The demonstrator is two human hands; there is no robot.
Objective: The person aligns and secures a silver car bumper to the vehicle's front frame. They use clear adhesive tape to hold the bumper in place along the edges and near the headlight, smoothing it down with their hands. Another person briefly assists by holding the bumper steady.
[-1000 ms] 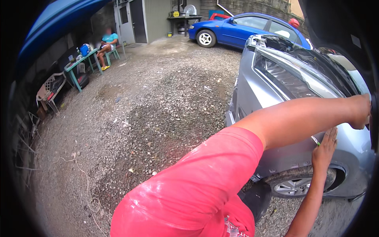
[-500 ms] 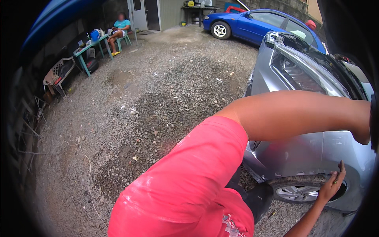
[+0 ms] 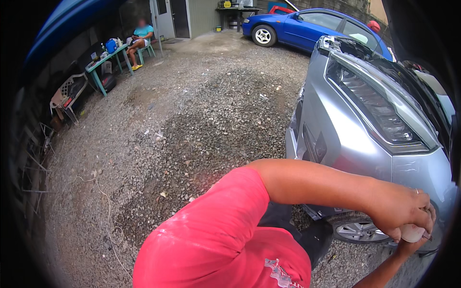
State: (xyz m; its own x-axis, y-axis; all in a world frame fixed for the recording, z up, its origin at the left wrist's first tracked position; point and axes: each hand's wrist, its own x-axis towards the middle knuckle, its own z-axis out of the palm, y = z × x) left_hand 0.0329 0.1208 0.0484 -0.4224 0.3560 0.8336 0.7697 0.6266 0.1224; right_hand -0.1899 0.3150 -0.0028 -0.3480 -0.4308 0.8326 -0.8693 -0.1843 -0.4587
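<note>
My left hand (image 3: 406, 211), at the end of an arm in a pink sleeve, is bent down beside the silver car's front fender (image 3: 418, 170), closed on a pale round object (image 3: 412, 233), perhaps a disc or lid. My right hand (image 3: 406, 247) is just below it, largely hidden by the left hand and that object, so its fingers cannot be made out. Both hands are over the front wheel arch, near the wheel (image 3: 357, 233). The car's headlight (image 3: 370, 103) is above them, and its bonnet is raised at the upper right.
A blue car (image 3: 307, 33) stands behind the silver one. At the left, a person (image 3: 142, 36) sits by a teal table (image 3: 96, 77) with bottles and a blue jug, near a plastic chair (image 3: 67, 93). A pale cord (image 3: 108, 206) lies on the gravel (image 3: 206, 120).
My left hand has come down from the upper fender at the right edge to the wheel arch, meeting my right hand, whose spread fingers are now hidden behind it.
</note>
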